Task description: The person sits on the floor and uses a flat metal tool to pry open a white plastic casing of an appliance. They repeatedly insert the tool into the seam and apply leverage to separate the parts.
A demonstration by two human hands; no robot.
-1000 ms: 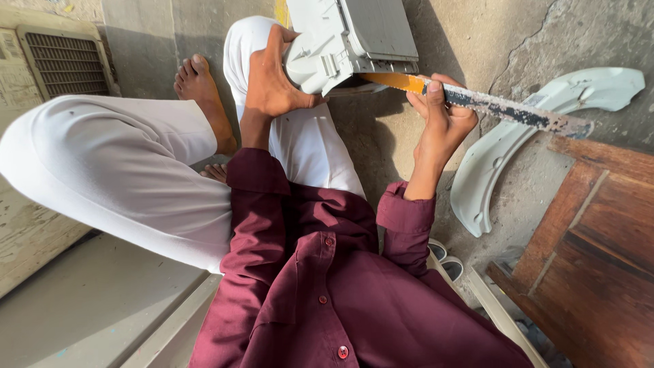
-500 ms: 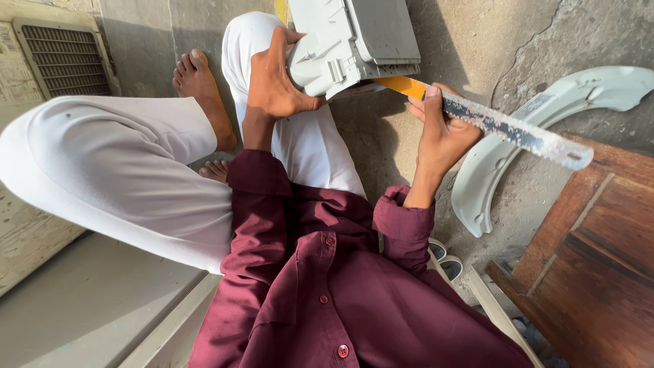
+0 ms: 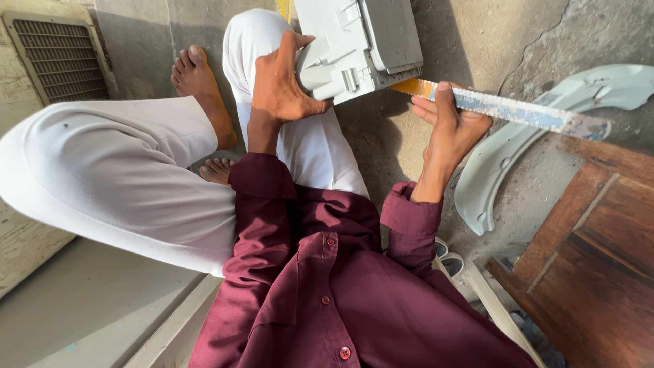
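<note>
Blade lowered at the grey housing.
Your left hand (image 3: 283, 85) stayed clamped on the housing (image 3: 361, 41) over your knee; your right hand (image 3: 449, 126), fingers closed round the blade (image 3: 518, 109), had dropped its tip since the previous frame.

my shirt (image 3: 327, 300): maroon, matching buttons | my trousers (image 3: 116, 184): plain white | plastic housing (image 3: 361, 41) at top centre under my left hand (image 3: 283, 85): pale grey | flat blade (image 3: 507, 109) in my right hand (image 3: 449, 129): yellow near the housing, then blue-grey flecked white | curved panel (image 3: 545, 129) at right: pale grey-green | wooden board (image 3: 593, 252) lower right: reddish brown | floor (image 3: 402, 150): grey concrete
</note>
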